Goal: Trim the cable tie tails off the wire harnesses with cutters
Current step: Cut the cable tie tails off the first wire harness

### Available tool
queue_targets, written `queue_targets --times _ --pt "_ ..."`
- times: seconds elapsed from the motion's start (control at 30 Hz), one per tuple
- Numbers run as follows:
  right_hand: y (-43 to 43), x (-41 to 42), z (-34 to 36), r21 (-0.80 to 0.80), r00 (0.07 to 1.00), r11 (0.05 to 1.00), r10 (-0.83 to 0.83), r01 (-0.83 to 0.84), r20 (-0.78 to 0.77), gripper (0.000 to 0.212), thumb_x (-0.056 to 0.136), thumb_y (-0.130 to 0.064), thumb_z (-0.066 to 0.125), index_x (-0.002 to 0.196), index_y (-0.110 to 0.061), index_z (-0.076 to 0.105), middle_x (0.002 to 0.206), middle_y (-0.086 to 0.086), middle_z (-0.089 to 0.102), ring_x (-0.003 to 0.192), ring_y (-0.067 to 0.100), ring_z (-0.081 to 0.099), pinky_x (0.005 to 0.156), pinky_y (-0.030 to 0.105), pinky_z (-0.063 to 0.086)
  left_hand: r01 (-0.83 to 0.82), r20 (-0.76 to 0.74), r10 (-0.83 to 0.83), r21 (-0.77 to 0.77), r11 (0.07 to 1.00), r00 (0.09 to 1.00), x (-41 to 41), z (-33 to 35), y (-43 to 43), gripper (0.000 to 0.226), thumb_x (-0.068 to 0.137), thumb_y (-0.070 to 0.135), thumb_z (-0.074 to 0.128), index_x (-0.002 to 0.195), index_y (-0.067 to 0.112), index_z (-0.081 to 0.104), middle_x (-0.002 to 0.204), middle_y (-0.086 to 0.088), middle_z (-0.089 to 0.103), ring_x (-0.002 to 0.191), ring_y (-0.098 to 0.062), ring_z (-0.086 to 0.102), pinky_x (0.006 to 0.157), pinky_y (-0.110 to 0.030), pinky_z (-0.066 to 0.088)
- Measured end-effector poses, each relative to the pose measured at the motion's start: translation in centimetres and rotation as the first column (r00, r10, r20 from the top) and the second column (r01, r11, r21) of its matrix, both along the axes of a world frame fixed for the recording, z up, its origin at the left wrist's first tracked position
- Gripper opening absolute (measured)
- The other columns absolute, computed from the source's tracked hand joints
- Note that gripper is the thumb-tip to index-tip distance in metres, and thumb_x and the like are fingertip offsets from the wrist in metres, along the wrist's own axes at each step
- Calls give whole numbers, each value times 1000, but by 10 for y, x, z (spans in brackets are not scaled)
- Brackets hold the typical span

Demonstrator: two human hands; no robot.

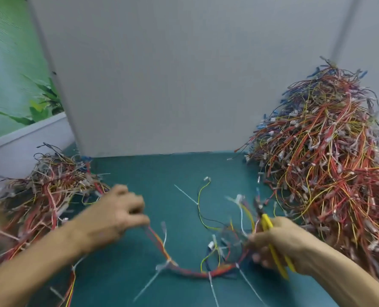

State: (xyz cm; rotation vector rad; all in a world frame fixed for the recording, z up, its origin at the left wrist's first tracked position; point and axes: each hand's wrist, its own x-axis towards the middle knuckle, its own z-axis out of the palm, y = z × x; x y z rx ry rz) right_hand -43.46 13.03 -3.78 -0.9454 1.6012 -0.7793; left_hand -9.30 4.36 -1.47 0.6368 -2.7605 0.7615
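On the green table (pixel 139 173), between two heaps of wiring, a wire harness (pixel 197 273) lies in a loose curve just in front of the person. The left hand (pixel 117 213) is blurred, its fingers curled, and it pinches the red and orange wires at the harness's left end. The right hand (pixel 279 244) grips the yellow-handled cutters (pixel 267 224), fingers wrapped round the handles and the dark head pointing up and away from the person. The tool's jaws are too blurred to tell whether they are apart. Harness wires bunch at this hand's fingertips, and the blur hides whether it holds them too. Several white cable tie tails (pixel 148 282) stick out from the harness toward the near edge of the table. A tall pile of harnesses (pixel 328 162) stands to the right and a lower pile (pixel 46 191) to the left. A grey partition (pixel 162 74) rises behind the table.
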Motion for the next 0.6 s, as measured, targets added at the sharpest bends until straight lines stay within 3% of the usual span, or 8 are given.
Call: queue_targets --times 0.07,0.13,0.23,0.3,0.4,0.47,0.53,0.6 --pt "13 -10 -3 77 983 988 145 -137 -108 12 95 -10 60 93 1 55 69 19 68 50 26 60 42 25 44 15 53 -20 81 997 998 0 -39 3 32 79 16 45 80 31 73 71 10 60 65 -11 61 85 -34 39" --pt "25 -23 3 60 945 979 204 -195 -257 17 95 -19 60 97 -3 55 71 17 70 49 24 60 41 24 42 -38 9 37 163 986 999 3 -57 7 32 86 25 42 84 36 72 76 15 61 76 -6 62 94 -39 45" --pt "39 -47 18 -39 910 977 182 -212 -373 16 94 -19 61 94 -4 53 68 14 69 47 24 59 40 25 40 -91 -244 181 338 937 953 10 -51 7 43 98 46 30 95 36 72 96 17 63 96 4 53 99 -33 38" --pt "37 -62 25 -155 959 983 55 -101 -278 14 95 -15 59 91 -2 53 65 15 66 48 26 58 40 27 41 -87 -437 381 557 826 815 16 -33 3 31 99 44 36 103 38 67 107 21 62 103 10 52 92 -19 39" --pt "10 -72 24 -298 977 931 -212 209 23 12 98 -13 53 89 -5 53 67 14 66 59 28 62 58 38 51 33 -532 666 793 608 523 18 -16 -16 22 98 31 43 111 32 60 116 13 64 104 9 54 88 -17 39" --pt "-17 -73 14 -291 946 902 -290 320 143 13 99 -11 51 87 -7 54 73 15 69 71 32 65 74 44 51 224 -482 806 875 428 343 19 -11 -31 32 99 35 37 118 20 58 120 -4 64 105 -10 59 93 -26 41" --pt "-39 -72 -1 -211 926 909 -321 360 197 12 100 -11 49 90 -6 54 82 19 69 83 35 64 81 47 50 306 -354 889 915 264 291 26 -14 -43 58 94 53 28 128 12 52 123 -10 61 111 -23 57 103 -37 38" --pt "-54 -74 -15 -113 917 922 -342 370 206 15 101 -12 46 100 0 55 92 23 67 88 36 64 79 42 51 296 -244 933 941 162 266 36 -20 -50 77 89 65 22 135 8 46 129 -12 57 118 -26 53 110 -41 32"
